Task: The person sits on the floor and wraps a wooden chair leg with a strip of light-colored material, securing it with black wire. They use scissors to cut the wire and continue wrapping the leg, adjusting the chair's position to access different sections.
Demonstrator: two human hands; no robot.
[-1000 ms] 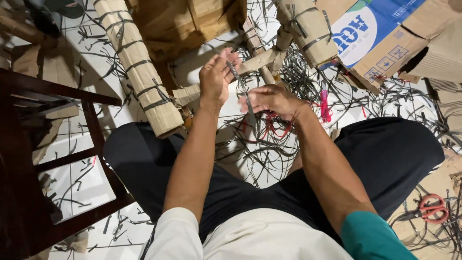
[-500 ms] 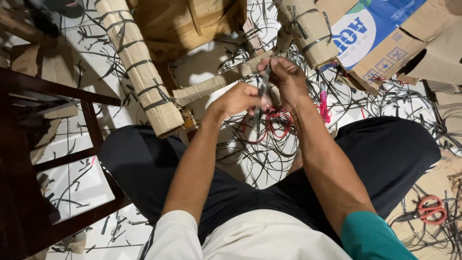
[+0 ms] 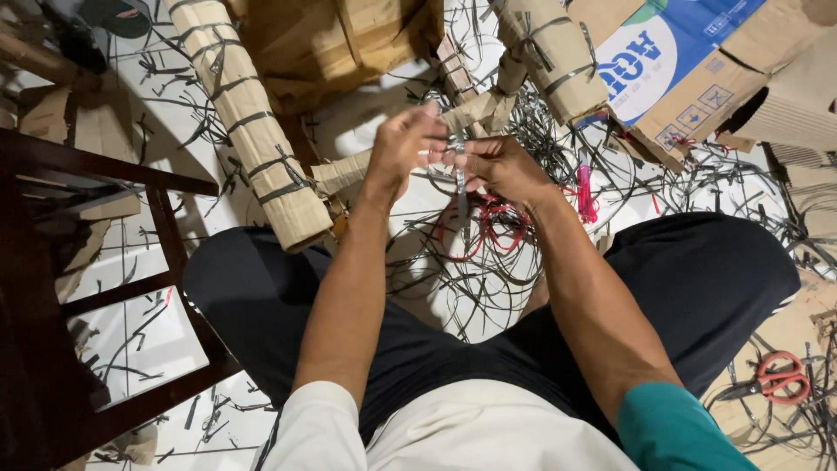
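Observation:
My left hand point(image 3: 403, 150) and my right hand point(image 3: 495, 167) meet in front of me, both pinching one thin dark plastic strap point(image 3: 459, 179) that hangs down between them. Just beyond my fingers lies a thin rolled cardboard piece point(image 3: 471, 110) that joins a bigger structure of rolled cardboard tubes. One thick tube point(image 3: 253, 131), bound with dark straps, slants at the left. Another bound tube point(image 3: 558, 54) stands at the upper right. Below my hands a tangle of dark and red straps point(image 3: 488, 228) lies on the floor between my knees.
A dark wooden chair frame point(image 3: 96, 288) stands at the left. A printed blue and brown cardboard box point(image 3: 697, 70) lies at the upper right. Red-handled scissors point(image 3: 776, 378) rest on the floor at the lower right. Strap offcuts litter the white floor point(image 3: 139, 340).
My left hand went down to the strap and has come back up. My right hand rose toward the cardboard piece, then dropped a little; both hands now meet on the strap.

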